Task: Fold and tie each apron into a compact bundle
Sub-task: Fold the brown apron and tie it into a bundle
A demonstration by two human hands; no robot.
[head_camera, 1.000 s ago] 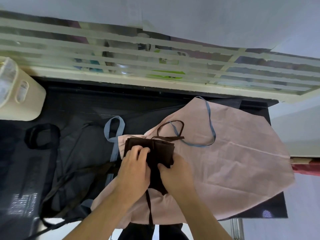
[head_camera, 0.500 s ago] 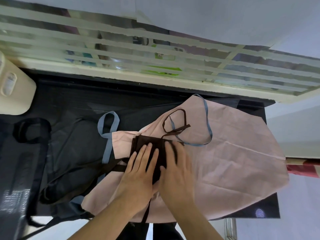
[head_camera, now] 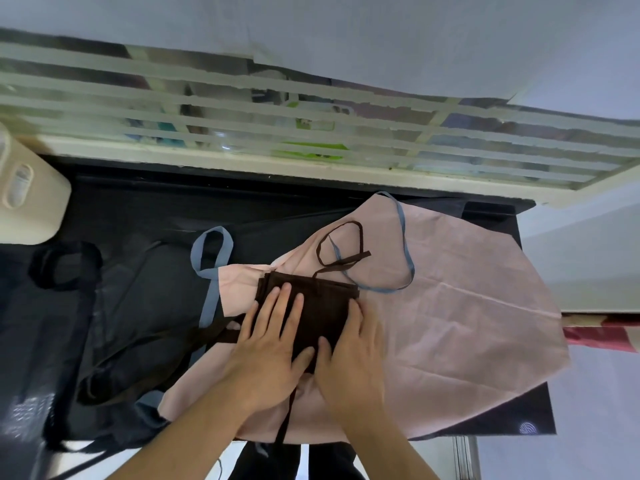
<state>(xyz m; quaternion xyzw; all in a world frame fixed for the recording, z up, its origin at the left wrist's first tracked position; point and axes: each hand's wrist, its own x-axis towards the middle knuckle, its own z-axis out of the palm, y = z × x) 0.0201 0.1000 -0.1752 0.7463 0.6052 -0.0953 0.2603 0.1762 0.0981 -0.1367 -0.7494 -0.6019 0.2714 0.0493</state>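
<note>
Two hands press a folded brown apron (head_camera: 311,306) flat at the centre of the frame.

The left hand (head_camera: 273,344) and right hand (head_camera: 353,355) lie side by side, fingers straight and spread, gripping nothing. The brown bundle rests on a spread pink apron (head_camera: 467,323) with blue ties; a brown strap loops above it. A dark apron (head_camera: 145,306) lies at left on the black table (head_camera: 173,199). A cream container (head_camera: 24,199) stands at upper left.
</note>
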